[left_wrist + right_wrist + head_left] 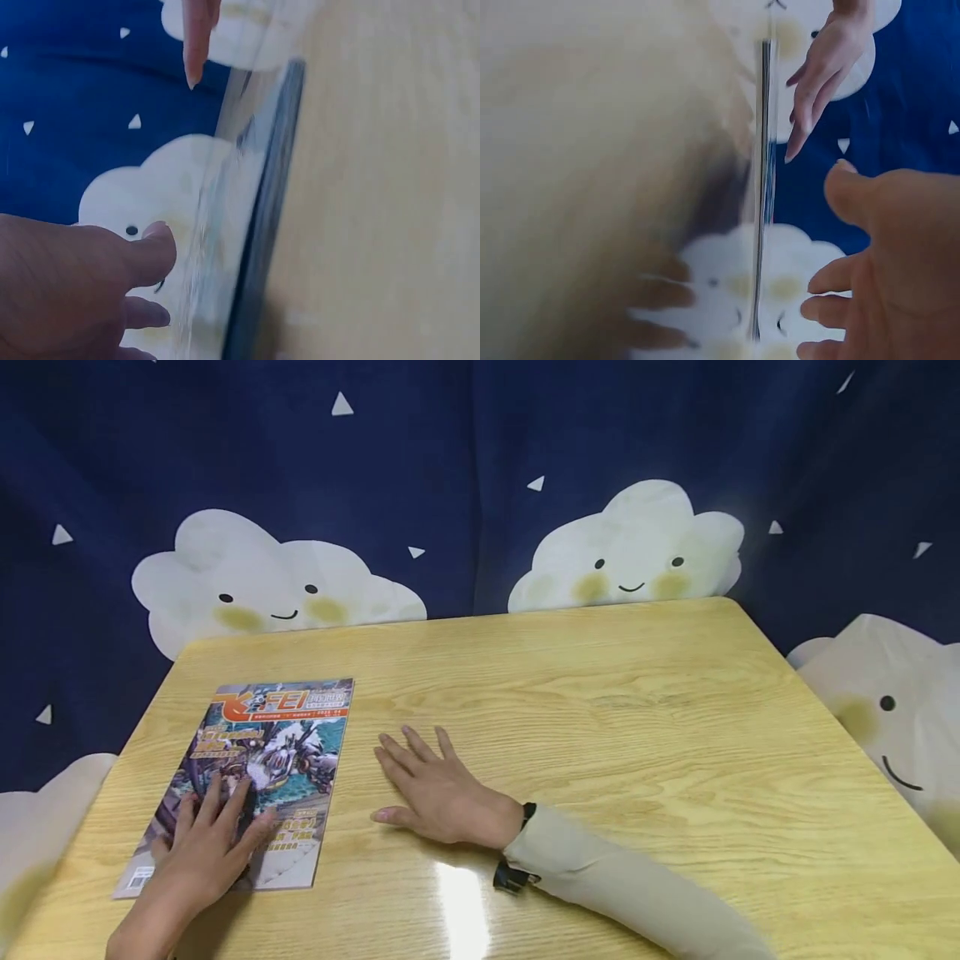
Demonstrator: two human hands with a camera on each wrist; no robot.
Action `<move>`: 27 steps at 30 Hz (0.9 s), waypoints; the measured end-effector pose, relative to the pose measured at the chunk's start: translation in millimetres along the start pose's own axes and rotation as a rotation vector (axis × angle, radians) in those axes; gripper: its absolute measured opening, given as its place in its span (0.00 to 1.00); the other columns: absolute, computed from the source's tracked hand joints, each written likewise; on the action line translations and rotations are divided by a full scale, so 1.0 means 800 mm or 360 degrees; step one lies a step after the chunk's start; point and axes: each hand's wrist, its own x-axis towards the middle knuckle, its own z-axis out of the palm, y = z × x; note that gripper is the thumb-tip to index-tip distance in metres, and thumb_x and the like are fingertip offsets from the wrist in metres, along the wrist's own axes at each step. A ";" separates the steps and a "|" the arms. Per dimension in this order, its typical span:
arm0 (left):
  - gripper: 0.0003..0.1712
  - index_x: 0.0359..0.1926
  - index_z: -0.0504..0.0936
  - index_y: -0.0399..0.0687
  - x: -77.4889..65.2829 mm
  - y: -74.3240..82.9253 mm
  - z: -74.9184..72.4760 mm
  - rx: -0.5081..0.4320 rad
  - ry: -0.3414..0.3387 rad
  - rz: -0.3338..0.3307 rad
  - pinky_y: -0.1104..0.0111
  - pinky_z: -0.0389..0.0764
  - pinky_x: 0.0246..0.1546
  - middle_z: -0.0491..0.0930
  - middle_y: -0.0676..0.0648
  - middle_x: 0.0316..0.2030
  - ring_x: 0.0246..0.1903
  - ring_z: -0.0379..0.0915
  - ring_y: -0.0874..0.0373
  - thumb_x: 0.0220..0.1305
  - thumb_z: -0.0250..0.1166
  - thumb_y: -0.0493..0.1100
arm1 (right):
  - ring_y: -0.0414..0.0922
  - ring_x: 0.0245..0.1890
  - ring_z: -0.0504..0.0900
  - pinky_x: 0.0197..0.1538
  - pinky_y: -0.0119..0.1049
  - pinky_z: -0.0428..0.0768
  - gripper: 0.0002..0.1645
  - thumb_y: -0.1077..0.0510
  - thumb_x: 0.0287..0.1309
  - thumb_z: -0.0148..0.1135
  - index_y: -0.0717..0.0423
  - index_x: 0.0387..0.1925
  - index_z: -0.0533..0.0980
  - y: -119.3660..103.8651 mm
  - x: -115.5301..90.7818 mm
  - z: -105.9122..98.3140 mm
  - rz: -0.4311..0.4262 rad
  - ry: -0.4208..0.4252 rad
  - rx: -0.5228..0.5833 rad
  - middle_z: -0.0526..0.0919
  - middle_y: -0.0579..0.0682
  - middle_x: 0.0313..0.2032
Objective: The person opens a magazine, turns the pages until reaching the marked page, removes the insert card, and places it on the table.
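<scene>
A magazine with a colourful printed cover and orange title lettering lies flat at the left of the wooden table. Over its lower part is my left hand, fingers spread and holding nothing; it covers some of the artwork. My right hand is to the right of the magazine, palm toward the table, fingers extended. In the left wrist view the magazine's edge appears side-on, with a gap between it and my left fingers. The right wrist view shows my right hand above the tabletop.
The pale wooden table stretches right and back from the magazine. Behind and beside it hangs a dark blue curtain printed with white smiling clouds. A black band sits on the right wrist, below a beige sleeve.
</scene>
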 end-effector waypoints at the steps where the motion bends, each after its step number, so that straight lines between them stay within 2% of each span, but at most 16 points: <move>1: 0.49 0.75 0.40 0.37 -0.002 -0.005 0.001 0.0004 -0.0004 -0.0016 0.21 0.26 0.48 0.29 0.25 0.70 0.64 0.17 0.20 0.71 0.37 0.70 | 0.49 0.75 0.33 0.71 0.57 0.34 0.47 0.28 0.66 0.34 0.49 0.76 0.42 -0.008 0.004 0.001 -0.0009 -0.0028 -0.0004 0.38 0.46 0.76; 6: 0.51 0.74 0.33 0.38 -0.013 -0.027 0.008 0.0025 -0.0057 -0.0087 0.22 0.31 0.49 0.26 0.23 0.69 0.63 0.16 0.20 0.70 0.37 0.71 | 0.48 0.75 0.33 0.72 0.54 0.37 0.47 0.28 0.66 0.33 0.47 0.77 0.42 -0.038 0.018 0.007 -0.0096 -0.0103 -0.0059 0.39 0.43 0.76; 9: 0.53 0.73 0.32 0.36 -0.014 -0.033 0.009 0.0033 -0.0083 -0.0106 0.22 0.32 0.50 0.25 0.23 0.69 0.64 0.19 0.19 0.69 0.39 0.71 | 0.48 0.75 0.34 0.73 0.54 0.39 0.46 0.28 0.67 0.33 0.46 0.76 0.43 -0.047 0.022 0.009 -0.0142 -0.0117 -0.0096 0.40 0.42 0.76; 13: 0.55 0.73 0.31 0.37 -0.011 -0.039 0.011 0.0008 -0.0097 -0.0103 0.21 0.32 0.49 0.24 0.23 0.69 0.63 0.19 0.17 0.68 0.42 0.72 | 0.49 0.75 0.36 0.72 0.54 0.41 0.45 0.28 0.66 0.35 0.43 0.76 0.45 -0.050 0.023 0.012 -0.0126 -0.0150 -0.0114 0.42 0.41 0.76; 20: 0.55 0.71 0.33 0.31 -0.017 -0.061 0.007 0.0097 -0.0147 -0.0151 0.21 0.46 0.47 0.25 0.19 0.66 0.60 0.25 0.13 0.68 0.42 0.71 | 0.50 0.75 0.38 0.72 0.54 0.44 0.44 0.29 0.66 0.37 0.40 0.76 0.46 -0.051 0.023 0.015 -0.0101 -0.0224 -0.0078 0.42 0.39 0.76; 27: 0.54 0.72 0.32 0.36 -0.015 -0.063 0.007 0.0041 -0.0183 -0.0190 0.23 0.45 0.48 0.24 0.14 0.63 0.56 0.25 0.08 0.68 0.41 0.72 | 0.49 0.75 0.38 0.72 0.54 0.46 0.44 0.26 0.64 0.34 0.36 0.76 0.43 -0.065 0.022 0.019 -0.0113 -0.0309 -0.0135 0.39 0.37 0.76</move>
